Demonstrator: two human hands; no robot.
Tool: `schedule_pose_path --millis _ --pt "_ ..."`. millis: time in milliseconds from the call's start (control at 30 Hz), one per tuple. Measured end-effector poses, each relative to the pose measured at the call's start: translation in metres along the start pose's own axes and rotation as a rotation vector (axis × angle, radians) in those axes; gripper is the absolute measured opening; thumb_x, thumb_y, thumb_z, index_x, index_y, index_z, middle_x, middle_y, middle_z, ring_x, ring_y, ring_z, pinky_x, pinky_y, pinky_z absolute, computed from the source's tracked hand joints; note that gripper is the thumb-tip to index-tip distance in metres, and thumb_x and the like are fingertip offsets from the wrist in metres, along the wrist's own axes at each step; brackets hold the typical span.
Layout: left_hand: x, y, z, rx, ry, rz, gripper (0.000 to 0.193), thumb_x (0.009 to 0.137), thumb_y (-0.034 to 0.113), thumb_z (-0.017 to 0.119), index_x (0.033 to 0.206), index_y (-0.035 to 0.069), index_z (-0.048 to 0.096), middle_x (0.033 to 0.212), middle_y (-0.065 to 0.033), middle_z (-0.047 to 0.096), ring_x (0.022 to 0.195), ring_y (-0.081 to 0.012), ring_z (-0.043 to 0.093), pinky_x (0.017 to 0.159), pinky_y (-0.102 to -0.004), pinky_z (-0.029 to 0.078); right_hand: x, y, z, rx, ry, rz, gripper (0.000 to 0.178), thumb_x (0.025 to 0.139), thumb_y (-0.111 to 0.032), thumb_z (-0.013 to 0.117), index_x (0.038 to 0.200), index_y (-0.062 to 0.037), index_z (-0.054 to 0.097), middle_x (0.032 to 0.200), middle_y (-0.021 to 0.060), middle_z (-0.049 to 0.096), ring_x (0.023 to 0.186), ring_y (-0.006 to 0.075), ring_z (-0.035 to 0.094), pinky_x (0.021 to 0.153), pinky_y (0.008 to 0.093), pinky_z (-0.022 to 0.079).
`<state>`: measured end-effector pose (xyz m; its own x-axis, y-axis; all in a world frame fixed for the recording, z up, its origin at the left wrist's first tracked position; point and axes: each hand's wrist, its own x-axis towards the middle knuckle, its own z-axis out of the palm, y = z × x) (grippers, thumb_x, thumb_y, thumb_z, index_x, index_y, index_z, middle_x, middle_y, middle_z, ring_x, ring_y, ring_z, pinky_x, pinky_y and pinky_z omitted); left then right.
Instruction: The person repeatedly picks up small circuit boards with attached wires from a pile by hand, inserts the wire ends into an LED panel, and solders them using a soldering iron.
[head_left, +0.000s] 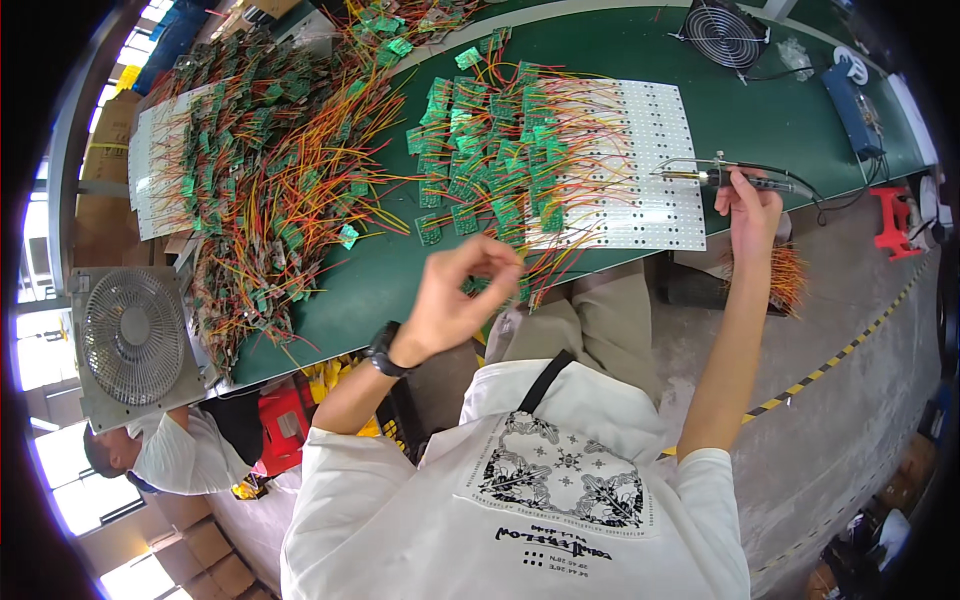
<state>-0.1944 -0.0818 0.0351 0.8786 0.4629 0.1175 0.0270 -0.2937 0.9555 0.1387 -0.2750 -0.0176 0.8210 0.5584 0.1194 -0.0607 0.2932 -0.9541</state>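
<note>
Green rectangular circuit boards (pixel 510 155) with red and yellow wires (pixel 582 160): lying centrally, at the left end of a white dotted panel (pixel 668 222). Right hand (pixel 748 205): we are gripping a black-handled soldering iron (pixel 716 178), tip over the panel. Left hand (pixel 458 300): we are curling it beside the boards' near side; whether holding anything, we cannot tell. Judgement: we are favouring a steady tip, clear of wires.

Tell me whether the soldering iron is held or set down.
Held: the right hand grips the soldering iron, its tip over the white perforated panel.
</note>
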Motion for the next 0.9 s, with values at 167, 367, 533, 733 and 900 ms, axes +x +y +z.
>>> schedule_pose_path --millis 167,367,533,733,900 --pt "0.037 -0.002 0.016 0.179 -0.14 0.03 0.01 0.088 0.002 0.061 0.095 -0.004 0.058 0.086 -0.0103 0.065 0.073 -0.0143 0.064 0.068 -0.027 0.052 -0.002 -0.002 0.009 0.01 0.093 -0.025 0.017 0.086 -0.009 0.064 0.096 0.0051 0.062 0.07 0.0104 0.063 0.055 0.0161 0.058 0.051 0.0252 0.043" --pt "0.061 -0.001 0.002 0.362 -0.119 0.033 0.012 0.088 0.005 0.06 0.095 -0.003 0.057 0.085 -0.011 0.066 0.079 -0.021 0.066 0.073 -0.0297 0.051 -0.021 -0.019 0.06 0.281 0.148 -0.028 0.016 0.087 -0.008 0.061 0.095 0.0058 0.059 0.076 0.0111 0.062 0.056 0.017 0.057 0.049 0.0278 0.041" --pt "0.073 -0.006 0.001 0.368 -0.091 0.002 0.011 0.09 0.006 0.057 0.095 -0.003 0.055 0.091 -0.0136 0.067 0.081 -0.0233 0.067 0.072 -0.0313 0.051 -0.025 0.003 0.075 0.296 0.055 0.086 0.014 0.086 -0.005 0.06 0.095 0.0057 0.058 0.078 0.0118 0.061 0.053 0.0176 0.056 0.048 0.0301 0.041" --pt "0.092 -0.006 -0.004 0.369 -0.114 -0.028 0.012 0.092 0.009 0.055 0.095 -0.003 0.053 0.09 -0.0103 0.067 0.072 -0.0176 0.063 0.062 -0.0292 0.048 -0.012 0.013 0.072 0.289 0.08 0.102 0.015 0.086 -0.005 0.061 0.096 0.0067 0.058 0.081 0.0123 0.062 0.053 0.0176 0.056 0.048 0.0298 0.041" --pt "0.102 -0.007 -0.007 0.229 -0.098 -0.07 0.01 0.094 0.007 0.053 0.097 -0.002 0.052 0.088 -0.0082 0.067 0.07 -0.0097 0.059 0.06 -0.0247 0.047 0.002 0.016 0.075 0.201 0.079 0.068 0.018 0.086 -0.005 0.062 0.099 0.0072 0.058 0.083 0.0128 0.062 0.054 0.0185 0.056 0.048 0.0292 0.041"
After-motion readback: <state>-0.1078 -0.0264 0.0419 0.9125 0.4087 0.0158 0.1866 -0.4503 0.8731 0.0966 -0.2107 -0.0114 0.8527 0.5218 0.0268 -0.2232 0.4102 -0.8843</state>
